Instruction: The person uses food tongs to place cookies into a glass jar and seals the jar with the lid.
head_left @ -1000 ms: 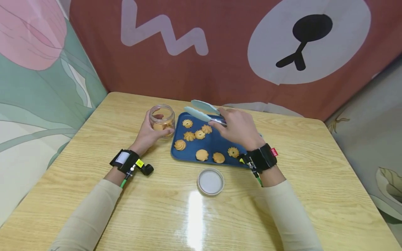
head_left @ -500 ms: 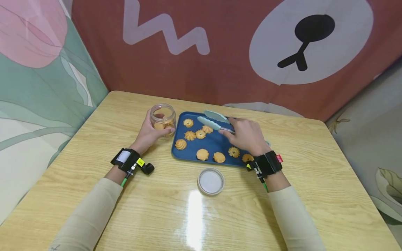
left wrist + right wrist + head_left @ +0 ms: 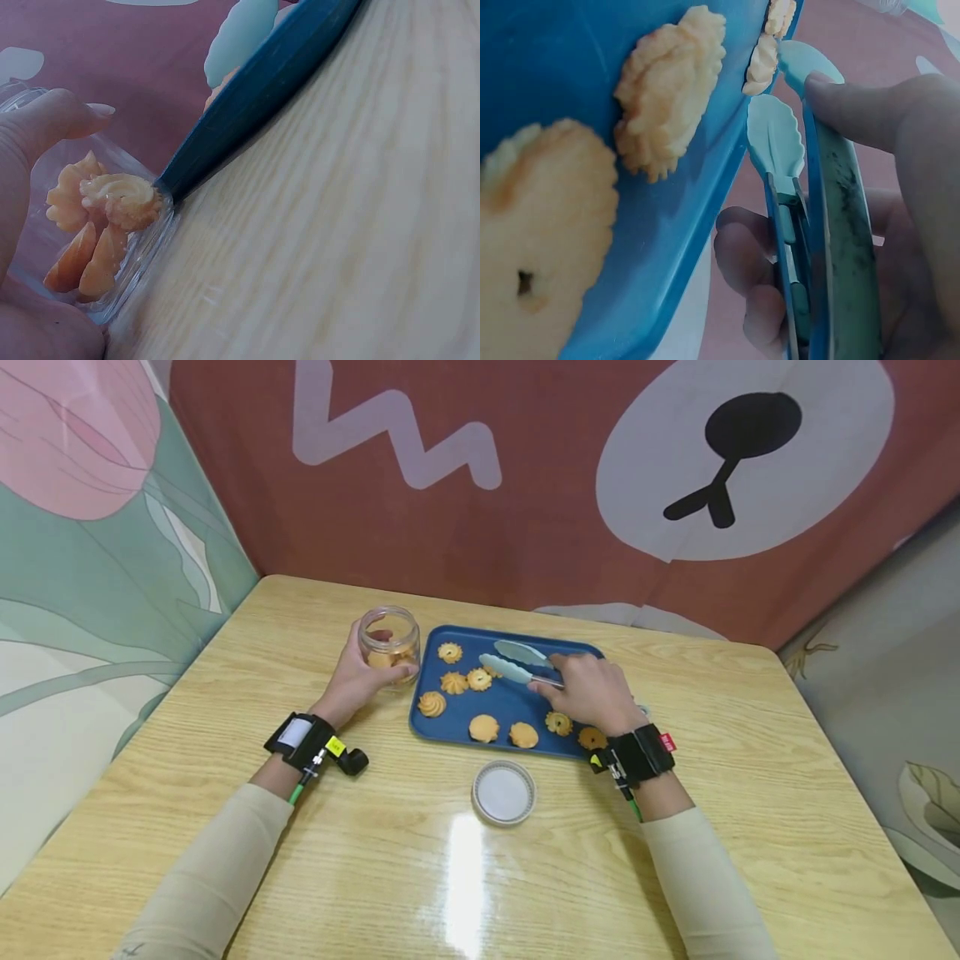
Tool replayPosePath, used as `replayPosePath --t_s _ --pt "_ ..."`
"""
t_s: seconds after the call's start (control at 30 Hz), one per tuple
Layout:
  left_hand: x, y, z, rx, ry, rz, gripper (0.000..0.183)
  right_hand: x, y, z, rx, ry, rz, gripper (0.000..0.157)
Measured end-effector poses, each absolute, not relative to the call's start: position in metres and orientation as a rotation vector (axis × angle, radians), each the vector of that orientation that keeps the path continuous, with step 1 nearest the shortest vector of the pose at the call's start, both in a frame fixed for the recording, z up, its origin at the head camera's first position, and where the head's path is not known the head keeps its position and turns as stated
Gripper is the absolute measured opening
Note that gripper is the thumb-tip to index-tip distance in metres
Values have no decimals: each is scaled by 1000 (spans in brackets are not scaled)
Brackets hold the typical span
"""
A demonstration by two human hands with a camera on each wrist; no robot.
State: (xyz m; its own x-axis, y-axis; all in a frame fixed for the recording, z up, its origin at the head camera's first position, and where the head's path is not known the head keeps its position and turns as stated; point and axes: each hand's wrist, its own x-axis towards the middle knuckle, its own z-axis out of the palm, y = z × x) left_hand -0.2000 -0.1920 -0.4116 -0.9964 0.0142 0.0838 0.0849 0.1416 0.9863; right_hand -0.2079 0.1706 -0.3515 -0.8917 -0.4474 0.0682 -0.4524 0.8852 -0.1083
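My left hand (image 3: pixel 362 672) grips a clear jar (image 3: pixel 390 633) that stands at the tray's left end, its mouth uncovered. Several cookies (image 3: pixel 101 217) lie at the bottom of the jar in the left wrist view. In my right hand (image 3: pixel 592 689) is a pair of tongs (image 3: pixel 517 662) with pale mint tips, held over the blue tray (image 3: pixel 517 702). The tong tips are spread apart and overlap a cookie near the tray's middle in the head view. Other cookies (image 3: pixel 483 728) lie spread on the tray, and large ones (image 3: pixel 671 90) show close up in the right wrist view.
A round lid (image 3: pixel 504 793) lies on the wooden table (image 3: pixel 360 860) in front of the tray. A printed cloth (image 3: pixel 540 527) hangs behind the table's far edge, and more patterned cloth (image 3: pixel 90 652) borders the left side.
The tongs in my right hand have moved right and down, from above the tray's far edge to close over the cookies near its middle. My left hand and the jar stay in place.
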Motion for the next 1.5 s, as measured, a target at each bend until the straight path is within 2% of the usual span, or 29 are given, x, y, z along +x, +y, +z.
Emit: replayPosePath --t_s 0.67,0.93,1.2,1.5 --pt "-201 -194 -412 -94 -2328 -2017 95 -207 165 -354 659 -3117 236 74" --pt "-201 -193 -412 -89 -2330 -2023 95 -207 164 -355 639 -3108 223 66" --pt "-201 -193 -411 -94 -2324 -2034 96 -205 163 -353 600 -3133 195 68" --pt "-199 -192 -412 -104 -2341 -2007 97 -203 164 -353 620 -3109 197 63"
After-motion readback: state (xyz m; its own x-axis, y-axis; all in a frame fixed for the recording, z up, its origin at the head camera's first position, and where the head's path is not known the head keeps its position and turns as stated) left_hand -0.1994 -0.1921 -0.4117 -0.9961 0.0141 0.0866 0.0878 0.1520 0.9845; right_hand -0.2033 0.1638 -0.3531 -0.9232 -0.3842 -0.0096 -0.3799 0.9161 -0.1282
